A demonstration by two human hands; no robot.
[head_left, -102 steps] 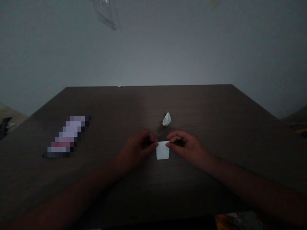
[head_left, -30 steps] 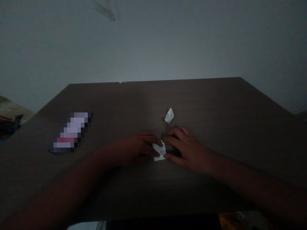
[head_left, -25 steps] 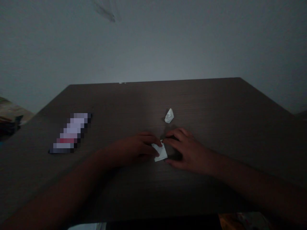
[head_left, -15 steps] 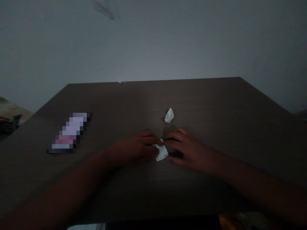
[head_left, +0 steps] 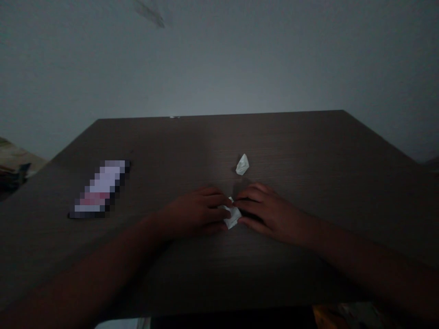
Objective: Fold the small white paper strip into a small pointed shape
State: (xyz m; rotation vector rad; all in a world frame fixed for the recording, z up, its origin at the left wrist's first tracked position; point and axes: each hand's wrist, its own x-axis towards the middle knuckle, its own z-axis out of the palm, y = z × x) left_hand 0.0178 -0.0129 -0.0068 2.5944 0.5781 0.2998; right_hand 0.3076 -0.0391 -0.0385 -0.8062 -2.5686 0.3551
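A small piece of white paper (head_left: 234, 219) lies on the table between my two hands. My left hand (head_left: 202, 211) covers the paper's left side, its fingertips pressing on it. From the other side, my right hand (head_left: 269, 211) grips the right edge and far corner with bent fingers and thumb. Part of the paper is hidden under the fingers. Just beyond my hands rests a folded, crumpled white piece of paper (head_left: 242, 164), touched by neither hand.
On the left of the dark wooden table (head_left: 164, 155) lies a phone (head_left: 104, 183) with a lit, blurred-out screen. A tiny white scrap (head_left: 174, 117) is at the far edge, against the pale wall (head_left: 219, 59). Dim objects show past the left edge and below the table.
The left fingers have come a little further over the paper, so less of it shows. My right thumb has drawn in at its edge. The folded piece and the phone stay put.
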